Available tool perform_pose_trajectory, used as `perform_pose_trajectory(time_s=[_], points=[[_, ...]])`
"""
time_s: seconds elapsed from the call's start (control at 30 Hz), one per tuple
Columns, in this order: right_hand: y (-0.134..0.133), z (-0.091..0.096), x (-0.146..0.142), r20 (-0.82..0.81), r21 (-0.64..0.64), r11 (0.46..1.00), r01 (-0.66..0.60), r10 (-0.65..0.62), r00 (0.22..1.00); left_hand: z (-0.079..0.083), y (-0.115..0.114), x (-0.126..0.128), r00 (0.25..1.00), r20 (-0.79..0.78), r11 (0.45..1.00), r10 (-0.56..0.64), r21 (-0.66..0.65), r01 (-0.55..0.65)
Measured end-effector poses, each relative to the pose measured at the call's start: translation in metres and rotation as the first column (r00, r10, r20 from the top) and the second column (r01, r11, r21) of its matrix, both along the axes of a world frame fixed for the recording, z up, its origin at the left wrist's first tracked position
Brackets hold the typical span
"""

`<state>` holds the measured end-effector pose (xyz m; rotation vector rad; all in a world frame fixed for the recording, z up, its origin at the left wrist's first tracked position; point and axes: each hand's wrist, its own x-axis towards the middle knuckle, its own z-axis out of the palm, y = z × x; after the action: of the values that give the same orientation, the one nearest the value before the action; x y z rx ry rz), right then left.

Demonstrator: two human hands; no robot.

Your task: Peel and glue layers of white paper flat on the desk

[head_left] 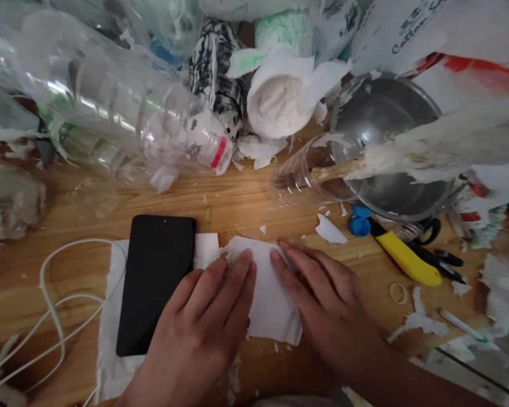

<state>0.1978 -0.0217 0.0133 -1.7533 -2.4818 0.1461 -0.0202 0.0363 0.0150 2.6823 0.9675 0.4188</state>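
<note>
A small piece of white paper [271,294] lies on the wooden table in front of me. Flat across its left side rests my left hand [212,311], fingers stretched out and pointing away from me. My right hand [326,294] presses on the paper's right edge, its fingers also extended. Neither hand grips anything; the thumbs are mostly hidden. Just left of my left hand is a black phone [156,282], lying on a white sheet [110,339].
Clear plastic bottles [123,107] lie at the back left. A cut bottle [309,172] holding a stick leans by a metal bowl [385,113]. A yellow-handled cutter [407,257], blue caps [359,223] and paper scraps [330,229] lie right. A white cable [53,305] curls left.
</note>
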Motion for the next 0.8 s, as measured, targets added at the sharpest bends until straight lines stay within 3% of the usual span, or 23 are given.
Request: perform_pose_trajectory(time_s=[0.13,0.3,0.47,0.63,0.8], points=[[0.010,0.007,-0.011,-0.019,0.057,0.998,-0.003,0.004,1.000,0.001,0.001,0.001,1.000,-0.021,1.000,-0.002,0.023,0.003],[0.018,0.000,-0.017,-0.023,0.020,0.998,-0.056,0.057,0.998,0.002,0.001,0.002,0.999,-0.044,0.999,0.002,0.036,-0.001],[0.017,-0.005,-0.013,-0.057,-0.038,0.999,-0.025,0.023,0.998,0.004,-0.003,0.002,0.997,-0.072,0.999,0.008,0.043,-0.005],[0.014,-0.010,-0.010,-0.132,-0.101,0.995,0.011,-0.025,0.991,0.004,-0.006,0.002,0.999,0.009,0.999,0.039,0.005,-0.039],[0.016,-0.012,-0.005,-0.079,-0.128,0.989,-0.070,0.060,0.995,0.003,-0.009,0.008,0.998,0.059,0.999,-0.020,-0.048,0.023]])
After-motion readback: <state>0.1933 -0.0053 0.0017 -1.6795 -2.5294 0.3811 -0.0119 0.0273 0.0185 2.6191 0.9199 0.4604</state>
